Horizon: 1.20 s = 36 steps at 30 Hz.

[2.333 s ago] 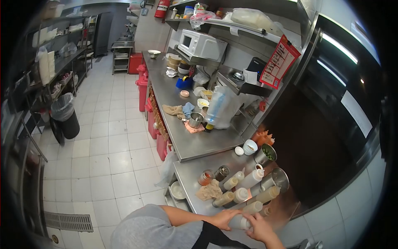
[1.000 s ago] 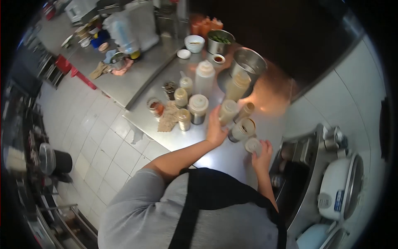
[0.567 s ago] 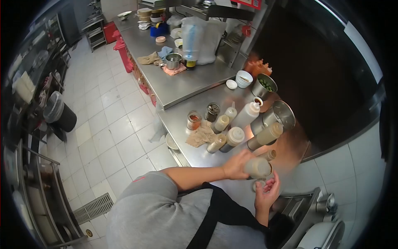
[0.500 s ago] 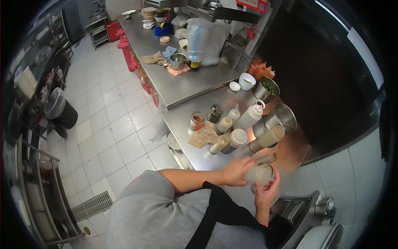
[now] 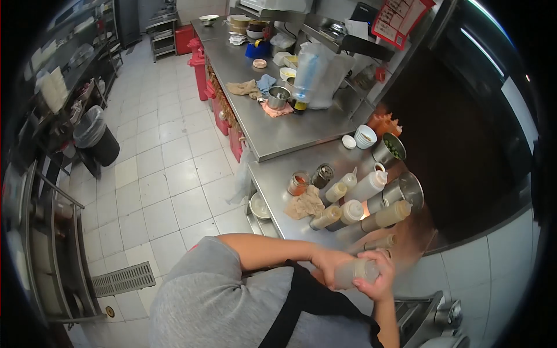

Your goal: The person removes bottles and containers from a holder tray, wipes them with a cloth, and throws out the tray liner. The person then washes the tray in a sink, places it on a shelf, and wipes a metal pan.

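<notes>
A translucent, whitish plastic bottle [image 5: 350,275] lies tilted sideways between my two hands, low in front of my apron. My left hand [image 5: 326,265] is wrapped around one end of it. The fingers of my right hand [image 5: 378,275] are closed around its other end, where a rim or cap seems to be. What the bottle contains cannot be made out. Just beyond my hands, a slim bottle [image 5: 380,242] stands on the steel counter [image 5: 272,174]. Farther up are several squeeze bottles, including a tall yellowish one [image 5: 393,214] and a wide white-capped one [image 5: 350,213].
A crumpled beige cloth [image 5: 304,203] lies by a jar of red contents [image 5: 299,183] and a dark-filled jar [image 5: 322,175]. Steel pots [image 5: 406,191], stacked white bowls [image 5: 365,136] and a raised counter [image 5: 290,130] stand beyond. Below is a tiled floor [image 5: 156,180].
The bottle has come closer to my body and turned more sideways. My right hand has shifted from beside its end to wrapping around it. My view has tilted and shifted slightly.
</notes>
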{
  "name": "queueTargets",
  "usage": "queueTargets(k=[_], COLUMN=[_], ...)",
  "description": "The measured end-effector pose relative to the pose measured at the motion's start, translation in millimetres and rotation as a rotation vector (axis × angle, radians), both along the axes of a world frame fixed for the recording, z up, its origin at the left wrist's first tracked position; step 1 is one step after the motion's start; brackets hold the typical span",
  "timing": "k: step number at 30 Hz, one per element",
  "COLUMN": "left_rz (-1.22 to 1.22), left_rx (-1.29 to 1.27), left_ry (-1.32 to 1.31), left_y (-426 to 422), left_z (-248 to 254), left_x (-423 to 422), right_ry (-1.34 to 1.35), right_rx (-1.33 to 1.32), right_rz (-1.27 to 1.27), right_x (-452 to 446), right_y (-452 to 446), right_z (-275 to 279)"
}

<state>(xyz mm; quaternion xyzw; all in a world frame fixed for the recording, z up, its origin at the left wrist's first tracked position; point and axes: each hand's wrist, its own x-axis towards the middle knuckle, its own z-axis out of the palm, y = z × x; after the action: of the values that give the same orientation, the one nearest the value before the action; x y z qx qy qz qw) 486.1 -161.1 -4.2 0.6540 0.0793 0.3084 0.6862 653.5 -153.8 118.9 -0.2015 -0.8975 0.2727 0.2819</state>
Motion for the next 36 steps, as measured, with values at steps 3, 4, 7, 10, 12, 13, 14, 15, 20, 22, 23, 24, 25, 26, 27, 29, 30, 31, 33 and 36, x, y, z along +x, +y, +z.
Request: queueTargets(k=[3,4,7,10,12,13,14,15,20,22,23,24,25,26,27,29,30,31,33,36], left_rz=[-0.114,-0.16,-0.399,-0.201,0.076,0.232,0.39,0.546,0.866,0.513,0.338,0.275,0.209,0.146,0.251,0.52,0.656,0.699,0.785,0.832], left_rx=[-0.068,-0.062,-0.054,0.062,0.167,0.21,0.254,0.334,0.42,0.312,0.255,0.143,0.029,-0.084,0.021,0.204,0.295,0.318,0.371,0.376], left_ry=[0.062,0.135,0.223,0.255,0.358,0.354,0.345,0.354,0.414,0.35,0.315,0.357,0.401,0.444,0.38,0.293,0.25,0.274,0.324,0.333], left_y=[13.0,15.1,26.0,19.3,15.7,14.3,13.7,14.8,33.9,57.8,68.2,74.1,76.9,78.7,84.8,90.3,90.2,90.9,93.9,99.6], left_z=[8.2,15.8,17.0,13.3,11.7,1.0,-9.1,-17.2,-42.4,-40.9,-40.2,-35.4,-27.9,-24.9,-44.5,-61.8,-62.8,-63.3,-62.5,-67.9], left_x=[-14.4,-19.4,-22.2,-19.1,-13.6,-5.2,3.5,14.6,48.5,35.2,28.8,25.6,22.7,22.0,29.5,40.3,43.8,46.5,49.2,52.8], right_ry=[-0.208,-0.231,-0.275,-0.343,-0.429,-0.49,-0.526,-0.564,-0.599,-0.577,-0.588,-0.593,-0.592,-0.569,-0.543,-0.63,-0.744,-0.856,-0.726,-0.617], right_rx=[0.059,0.042,0.043,-0.023,-0.404,-0.482,-0.412,-0.342,-0.14,-0.125,0.051,0.227,0.399,0.311,0.228,0.008,-0.128,-0.263,-0.142,0.006], right_rz=[0.046,0.097,0.184,0.068,-0.161,-0.168,-0.241,-0.312,-0.381,-0.211,-0.076,0.061,0.198,0.094,-0.004,-0.235,-0.374,-0.513,-0.354,-0.266], right_x=[1.3,6.9,24.6,27.7,21.8,26.0,25.8,21.7,36.6,40.1,43.6,48.0,50.6,52.4,49.2,39.4,33.3,28.9,35.0,35.9], right_y=[-1.7,1.2,8.3,4.6,-9.1,-4.9,-2.9,-1.7,31.5,41.1,49.2,58.2,60.6,58.9,58.2,59.8,63.6,68.0,80.3,89.1], right_z=[30.6,29.9,23.2,34.8,42.4,36.1,29.3,21.7,-26.1,-20.0,-22.5,-28.2,-31.7,-31.4,-25.8,-18.9,-16.9,-16.8,-25.7,-31.8])
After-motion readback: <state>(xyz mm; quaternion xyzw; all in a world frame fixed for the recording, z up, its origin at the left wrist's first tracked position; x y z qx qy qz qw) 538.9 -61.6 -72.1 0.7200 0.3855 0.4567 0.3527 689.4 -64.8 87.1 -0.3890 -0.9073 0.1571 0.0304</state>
